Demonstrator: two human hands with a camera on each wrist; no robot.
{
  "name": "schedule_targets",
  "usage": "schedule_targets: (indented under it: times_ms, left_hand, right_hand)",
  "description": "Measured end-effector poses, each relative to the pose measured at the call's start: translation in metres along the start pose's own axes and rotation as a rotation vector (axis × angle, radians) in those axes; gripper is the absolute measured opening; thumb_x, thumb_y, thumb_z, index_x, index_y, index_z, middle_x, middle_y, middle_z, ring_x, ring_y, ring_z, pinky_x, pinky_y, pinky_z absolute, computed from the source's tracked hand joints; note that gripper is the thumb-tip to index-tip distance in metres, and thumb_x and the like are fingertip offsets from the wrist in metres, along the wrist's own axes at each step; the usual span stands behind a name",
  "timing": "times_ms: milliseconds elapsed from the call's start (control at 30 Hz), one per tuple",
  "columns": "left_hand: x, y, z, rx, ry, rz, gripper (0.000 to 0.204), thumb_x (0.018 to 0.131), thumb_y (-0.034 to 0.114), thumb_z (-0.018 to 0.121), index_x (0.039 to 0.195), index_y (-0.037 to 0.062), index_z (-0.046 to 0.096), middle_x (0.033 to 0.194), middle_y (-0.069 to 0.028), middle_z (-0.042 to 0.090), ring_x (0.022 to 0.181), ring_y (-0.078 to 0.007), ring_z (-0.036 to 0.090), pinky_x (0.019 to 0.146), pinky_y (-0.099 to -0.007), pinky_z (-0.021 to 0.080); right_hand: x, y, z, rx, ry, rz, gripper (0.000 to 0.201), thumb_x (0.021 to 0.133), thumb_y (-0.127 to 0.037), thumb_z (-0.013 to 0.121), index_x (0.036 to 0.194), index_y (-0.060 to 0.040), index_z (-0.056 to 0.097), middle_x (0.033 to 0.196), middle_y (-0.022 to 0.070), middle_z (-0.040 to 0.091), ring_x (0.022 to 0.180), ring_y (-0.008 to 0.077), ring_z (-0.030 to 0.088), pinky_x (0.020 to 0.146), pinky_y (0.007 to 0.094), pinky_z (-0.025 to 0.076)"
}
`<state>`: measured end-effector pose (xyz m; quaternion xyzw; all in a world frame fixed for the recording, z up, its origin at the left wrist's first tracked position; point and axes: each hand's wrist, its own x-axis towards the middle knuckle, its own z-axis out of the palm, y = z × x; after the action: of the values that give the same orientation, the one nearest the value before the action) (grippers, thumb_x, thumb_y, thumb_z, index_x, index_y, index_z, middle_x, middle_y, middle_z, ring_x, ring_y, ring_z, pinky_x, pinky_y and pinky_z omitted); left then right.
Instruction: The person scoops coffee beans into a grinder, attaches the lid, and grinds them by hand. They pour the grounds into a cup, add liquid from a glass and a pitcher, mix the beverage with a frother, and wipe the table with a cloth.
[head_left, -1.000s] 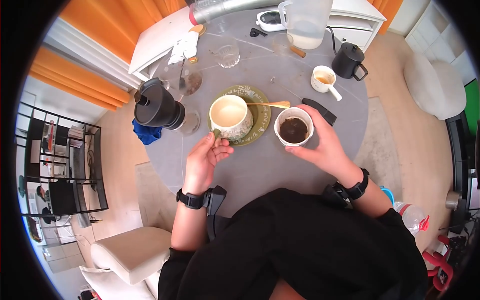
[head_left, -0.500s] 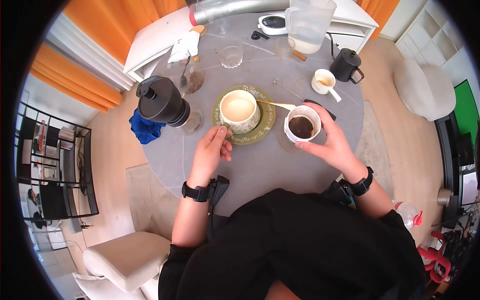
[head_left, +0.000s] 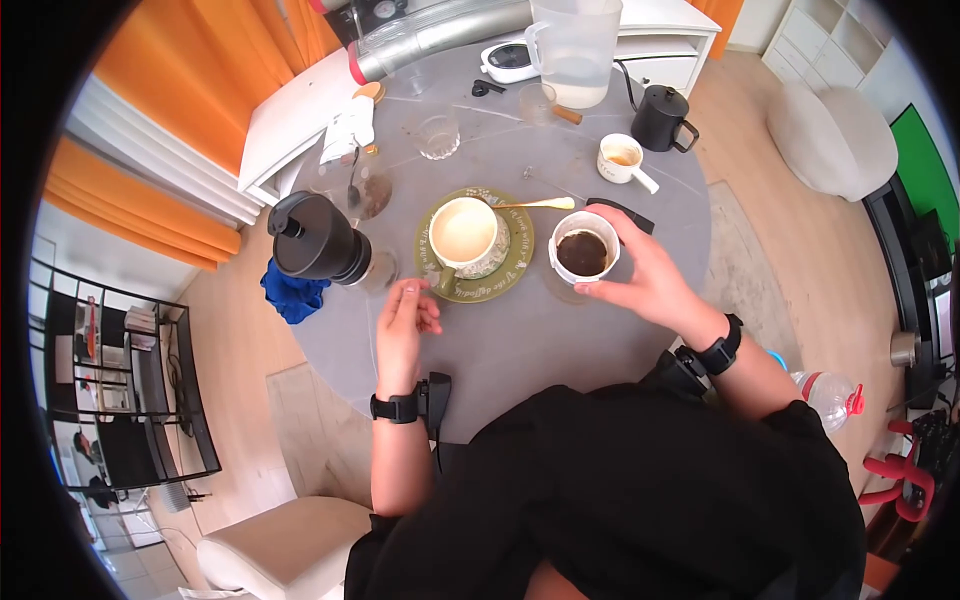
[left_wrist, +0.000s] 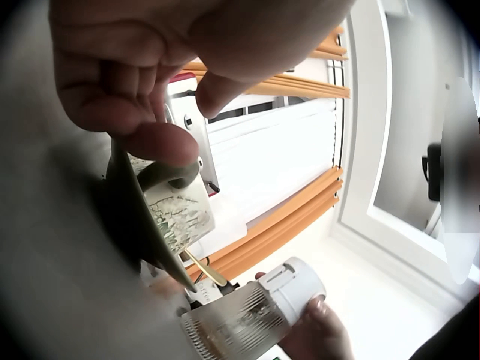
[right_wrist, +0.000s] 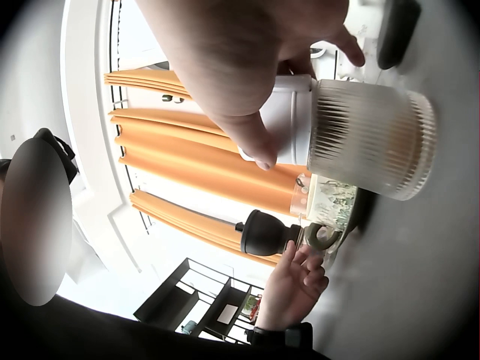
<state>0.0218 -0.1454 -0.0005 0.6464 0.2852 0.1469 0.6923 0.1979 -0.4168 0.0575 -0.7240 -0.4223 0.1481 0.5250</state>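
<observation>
My right hand [head_left: 655,280] grips a white-topped, ribbed clear container [right_wrist: 364,131] around its white upper part, thumb on one side and fingers on the other. From above, dark brown coffee shows inside the white rim [head_left: 556,258]. Beside the handle of a flower-patterned cup [head_left: 492,264], my left hand [head_left: 402,330] hangs with loosely bent fingers and holds nothing. Its fingertips overlap the handle in the left wrist view. Pale, creamy liquid fills the cup, which sits on a green saucer [head_left: 522,250] with white lettering. A gold spoon [head_left: 545,204] extends from the saucer toward the container.
To the left stand a black moka-style pot [head_left: 312,235] and a blue cloth [head_left: 292,292]. Farther back are a clear glass [head_left: 438,138], a white scale [head_left: 510,62] and a water pitcher [head_left: 575,50]. A white handled cup [head_left: 620,160] and black kettle [head_left: 660,118] are back right.
My left hand has let go of the cup's handle and drawn away to the left. My right hand keeps its grip on the container. The head view has shifted.
</observation>
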Motion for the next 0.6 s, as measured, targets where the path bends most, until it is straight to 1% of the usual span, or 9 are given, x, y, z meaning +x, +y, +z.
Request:
schedule_targets:
  times_ms: [67,100,133,200,300,400,433,500,600]
  left_hand:
    - [0.005,-0.002,-0.009,-0.213,-0.055,-0.044,0.030,0.104,0.028,0.046,0.109,0.0022,0.059,0.075,-0.0019,0.057,0.064,-0.0090,0.052,0.059,-0.0233,0.042]
    - [0.009,-0.002,-0.012,-0.289,-0.071,-0.039,0.026,0.104,0.026,0.047,0.103,0.0028,0.059,0.075,-0.0015,0.057,0.064,-0.0096,0.050,0.059,-0.0235,0.040]
    - [0.012,-0.003,-0.014,-0.288,-0.074,-0.040,0.026,0.104,0.026,0.047,0.103,0.0028,0.059,0.075,-0.0015,0.057,0.064,-0.0096,0.050,0.059,-0.0235,0.040]
    - [0.020,-0.004,-0.019,-0.474,-0.110,-0.108,0.022,0.103,0.024,0.048,0.097,0.0052,0.057,0.075,-0.0009,0.055,0.064,-0.0102,0.049,0.059,-0.0245,0.039]
    - [0.027,-0.014,-0.019,-0.571,-0.171,-0.138,0.019,0.102,0.022,0.049,0.093,0.0066,0.054,0.075,-0.0002,0.051,0.065,-0.0105,0.048,0.060,-0.0252,0.039]
    - [0.028,-0.022,-0.018,-0.595,-0.219,-0.115,0.018,0.102,0.021,0.049,0.093,0.0064,0.052,0.075,0.0001,0.049,0.066,-0.0109,0.047,0.062,-0.0259,0.039]
    - [0.028,-0.023,-0.018,-0.598,-0.220,-0.120,0.018,0.102,0.021,0.049,0.093,0.0064,0.052,0.075,0.0001,0.049,0.066,-0.0109,0.047,0.062,-0.0259,0.039]
    - [0.027,-0.023,-0.017,-0.573,-0.233,-0.073,0.018,0.102,0.018,0.048,0.092,0.0039,0.053,0.078,-0.0018,0.052,0.068,-0.0120,0.048,0.063,-0.0258,0.040]
    - [0.026,-0.021,-0.017,-0.580,-0.212,-0.088,0.017,0.102,0.018,0.049,0.092,0.0040,0.053,0.077,-0.0018,0.052,0.067,-0.0123,0.048,0.063,-0.0259,0.040]
  right_hand:
    - [0.001,0.002,-0.001,0.021,-0.003,0.003,0.078,0.077,-0.014,0.082,0.142,-0.0041,0.041,0.139,0.0090,0.051,0.129,0.0215,0.049,0.111,0.0364,0.036]
    - [0.001,0.003,-0.001,0.044,-0.014,0.001,0.078,0.076,-0.013,0.082,0.142,-0.0043,0.040,0.139,0.0092,0.051,0.129,0.0217,0.049,0.111,0.0364,0.036]
    - [0.000,0.002,-0.002,0.044,-0.011,0.003,0.078,0.076,-0.013,0.082,0.142,-0.0043,0.040,0.139,0.0092,0.051,0.129,0.0217,0.049,0.111,0.0364,0.036]
    - [0.001,-0.001,-0.003,0.015,-0.026,0.023,0.079,0.076,-0.014,0.082,0.143,-0.0052,0.040,0.139,0.0100,0.051,0.129,0.0228,0.050,0.111,0.0365,0.036]
    - [0.001,-0.003,-0.002,0.003,-0.021,0.031,0.079,0.076,-0.013,0.081,0.143,-0.0057,0.041,0.138,0.0103,0.051,0.130,0.0236,0.049,0.110,0.0367,0.036]
    - [-0.001,-0.003,0.001,-0.070,0.045,-0.007,0.079,0.075,-0.011,0.081,0.143,-0.0066,0.041,0.138,0.0100,0.052,0.129,0.0239,0.050,0.110,0.0375,0.037]
    - [-0.001,-0.003,0.001,-0.072,0.044,-0.001,0.079,0.075,-0.011,0.081,0.143,-0.0066,0.041,0.138,0.0100,0.052,0.129,0.0239,0.050,0.110,0.0375,0.037]
    - [0.001,-0.007,-0.002,-0.149,0.035,-0.073,0.078,0.075,-0.009,0.080,0.143,-0.0068,0.042,0.137,0.0098,0.052,0.129,0.0241,0.050,0.109,0.0384,0.038]
    - [0.006,-0.013,-0.006,-0.238,-0.008,-0.081,0.076,0.074,-0.009,0.079,0.142,-0.0070,0.044,0.136,0.0102,0.053,0.126,0.0245,0.052,0.107,0.0381,0.040]
